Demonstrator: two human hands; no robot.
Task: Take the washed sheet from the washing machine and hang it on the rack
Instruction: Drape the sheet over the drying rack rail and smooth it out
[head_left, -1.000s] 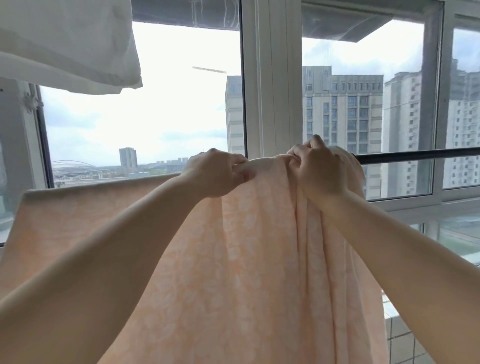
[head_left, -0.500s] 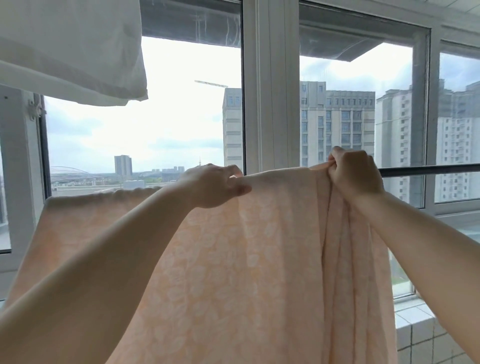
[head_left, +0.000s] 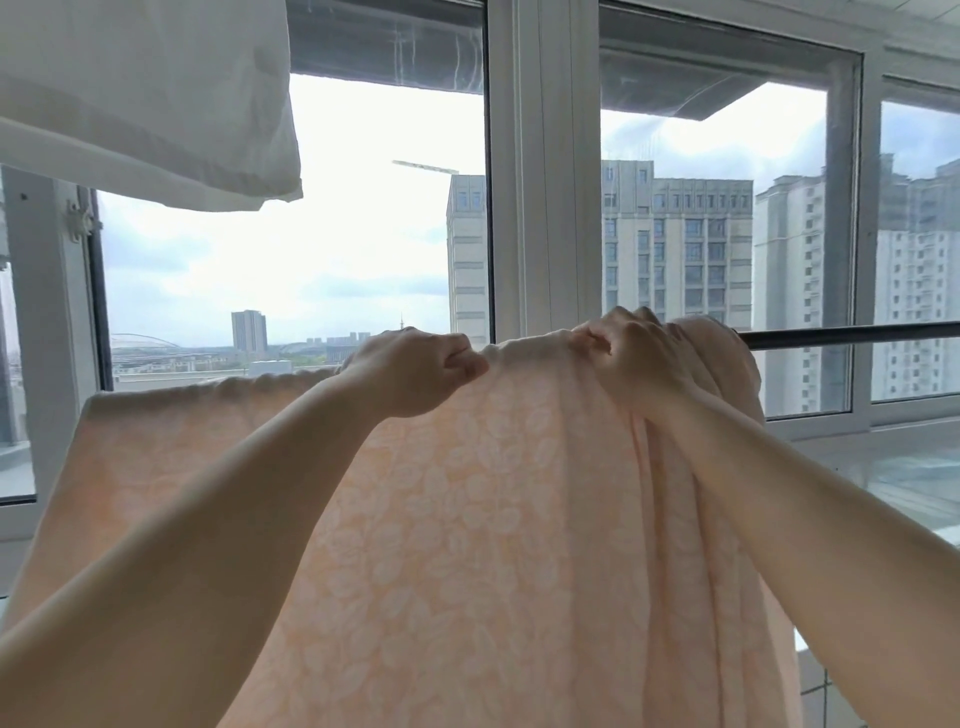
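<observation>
A peach sheet (head_left: 467, 519) with a pale leaf pattern hangs over the dark rack bar (head_left: 852, 332), which shows bare only to the right. My left hand (head_left: 415, 371) grips the sheet's top fold at the middle. My right hand (head_left: 631, 353) grips the top fold a short way to the right, beside a bunched stretch of cloth. To the left the sheet lies spread flat along the bar. Right of my right hand it falls in folds.
A white cloth (head_left: 145, 98) hangs overhead at the upper left. Behind the bar stand large windows with a white frame post (head_left: 543, 171). A tiled wall (head_left: 826, 691) shows at the lower right.
My right hand has come back left along the bar toward my left hand and taken a fresh grip on the fold. My left hand has stayed in place.
</observation>
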